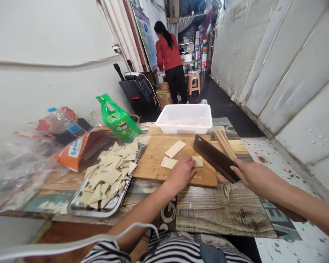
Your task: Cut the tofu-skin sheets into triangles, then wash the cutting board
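Observation:
On the wooden cutting board [150,157], my left hand [183,171] is closed, its curled fingers pressing on a pale rectangular slab [198,162] that looks like firm tofu. Another pale slab [168,163] lies just left of those fingers, and a third slab [175,148] rests at an angle behind them. My right hand [245,171] grips a dark-bladed cleaver [214,157] over the board's right edge; the fingers hide its handle. Left of the board, a metal tray [117,208] holds a heap of pale triangular pieces [109,175].
A white plastic tub [184,128] stands behind the board. Thin wooden skewers [224,143] lie to the right. Green [119,120] and orange [74,151] bags sit at left beside clear plastic. A white cable [98,239] crosses the foreground. A person in red [168,53] stands farther back.

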Demonstrator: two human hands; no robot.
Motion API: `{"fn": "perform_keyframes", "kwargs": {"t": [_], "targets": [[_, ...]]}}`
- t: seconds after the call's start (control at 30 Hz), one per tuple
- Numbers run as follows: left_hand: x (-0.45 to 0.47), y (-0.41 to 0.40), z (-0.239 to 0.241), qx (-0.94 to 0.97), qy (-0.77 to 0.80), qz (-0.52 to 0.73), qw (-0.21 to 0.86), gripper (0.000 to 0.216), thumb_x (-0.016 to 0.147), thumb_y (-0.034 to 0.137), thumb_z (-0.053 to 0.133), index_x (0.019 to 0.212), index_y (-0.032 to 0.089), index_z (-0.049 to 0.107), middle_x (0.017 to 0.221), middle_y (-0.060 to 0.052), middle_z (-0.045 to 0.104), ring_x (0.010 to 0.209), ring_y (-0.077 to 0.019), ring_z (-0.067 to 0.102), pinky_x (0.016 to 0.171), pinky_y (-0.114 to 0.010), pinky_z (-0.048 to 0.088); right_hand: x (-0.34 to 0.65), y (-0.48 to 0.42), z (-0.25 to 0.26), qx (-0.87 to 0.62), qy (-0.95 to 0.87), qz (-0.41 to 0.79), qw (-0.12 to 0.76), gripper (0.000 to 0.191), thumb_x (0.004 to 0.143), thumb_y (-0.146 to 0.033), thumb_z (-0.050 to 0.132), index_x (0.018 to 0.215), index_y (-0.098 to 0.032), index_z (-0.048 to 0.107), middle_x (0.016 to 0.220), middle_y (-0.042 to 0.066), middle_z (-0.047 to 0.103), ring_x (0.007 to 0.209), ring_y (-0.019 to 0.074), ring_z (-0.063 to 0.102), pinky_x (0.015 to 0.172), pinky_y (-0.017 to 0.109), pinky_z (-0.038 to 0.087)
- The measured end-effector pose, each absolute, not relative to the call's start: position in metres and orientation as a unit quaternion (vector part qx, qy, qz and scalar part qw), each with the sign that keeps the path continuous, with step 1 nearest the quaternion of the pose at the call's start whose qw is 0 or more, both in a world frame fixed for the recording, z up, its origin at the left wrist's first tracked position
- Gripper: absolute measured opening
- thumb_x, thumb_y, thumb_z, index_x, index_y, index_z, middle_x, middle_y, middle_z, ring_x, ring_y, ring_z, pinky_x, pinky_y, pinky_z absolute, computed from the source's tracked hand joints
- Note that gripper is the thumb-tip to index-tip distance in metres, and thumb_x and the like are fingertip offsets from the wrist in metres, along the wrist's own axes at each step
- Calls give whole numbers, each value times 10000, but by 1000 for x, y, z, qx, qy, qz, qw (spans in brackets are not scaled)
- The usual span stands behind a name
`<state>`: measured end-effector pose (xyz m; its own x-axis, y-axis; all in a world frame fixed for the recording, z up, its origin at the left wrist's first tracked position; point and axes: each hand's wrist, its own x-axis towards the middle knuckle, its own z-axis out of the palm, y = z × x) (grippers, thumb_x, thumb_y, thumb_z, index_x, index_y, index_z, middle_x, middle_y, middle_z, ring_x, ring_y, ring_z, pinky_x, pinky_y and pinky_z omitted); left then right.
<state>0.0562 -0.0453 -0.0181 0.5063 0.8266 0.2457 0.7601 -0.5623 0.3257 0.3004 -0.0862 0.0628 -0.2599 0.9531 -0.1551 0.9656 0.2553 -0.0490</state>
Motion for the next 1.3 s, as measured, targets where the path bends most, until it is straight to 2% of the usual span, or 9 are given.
{"fn": "perform_keyframes", "kwargs": {"t": [0.1, 0.27, 0.53, 0.87, 0.97, 1.17, 1.3], "targets": [[56, -45, -29, 872, 450, 181, 63, 210, 922, 254, 453, 854, 162, 629, 887, -69, 616, 836, -189, 574, 751, -301, 455, 300, -89, 63, 597, 797, -70, 59, 293, 955, -329, 270, 872, -184, 511, 674, 85, 659, 584, 220, 623, 478, 261, 276], [55, -47, -35, 883, 436, 175, 10, 254, 939, 210, 396, 966, 136, 637, 966, -102, 632, 899, -219, 562, 797, -341, 456, 294, -89, 67, 594, 795, -87, 83, 273, 957, -306, 276, 847, -184, 493, 661, 80, 649, 581, 209, 622, 475, 260, 269], [55, -47, -38, 882, 427, 197, 0, 275, 943, 210, 379, 993, 134, 638, 971, -118, 636, 900, -225, 574, 795, -370, 482, 288, -89, 69, 590, 798, -94, 70, 258, 947, -283, 299, 852, -172, 511, 628, 80, 633, 572, 204, 616, 482, 270, 274], [55, -48, -37, 890, 420, 175, -27, 227, 928, 190, 417, 981, 126, 628, 945, -103, 638, 871, -214, 577, 780, -340, 483, 276, -84, 74, 592, 786, -122, 127, 280, 958, -287, 286, 809, -175, 495, 630, 77, 627, 561, 201, 624, 459, 264, 244], [57, -47, -37, 886, 434, 164, -24, 204, 924, 194, 430, 935, 135, 625, 918, -91, 635, 850, -209, 572, 767, -330, 477, 278, -81, 71, 589, 791, -123, 109, 284, 959, -286, 283, 813, -172, 499, 661, 86, 644, 585, 212, 632, 469, 270, 246], [60, -26, -22, 869, 472, 152, -7, 248, 918, 181, 424, 772, 145, 621, 830, -83, 631, 819, -206, 573, 745, -319, 462, 285, -76, 76, 614, 786, -72, 17, 286, 957, -301, 271, 839, -170, 497, 655, 73, 638, 563, 189, 612, 485, 264, 286], [41, -4, -3, 818, 550, 167, 11, 165, 872, 292, 533, 879, 163, 636, 902, -88, 646, 865, -215, 585, 772, -317, 462, 286, -72, 80, 613, 785, -89, -8, 286, 947, -310, 271, 823, -179, 493, 628, 52, 623, 469, 156, 565, 486, 252, 318]]}}
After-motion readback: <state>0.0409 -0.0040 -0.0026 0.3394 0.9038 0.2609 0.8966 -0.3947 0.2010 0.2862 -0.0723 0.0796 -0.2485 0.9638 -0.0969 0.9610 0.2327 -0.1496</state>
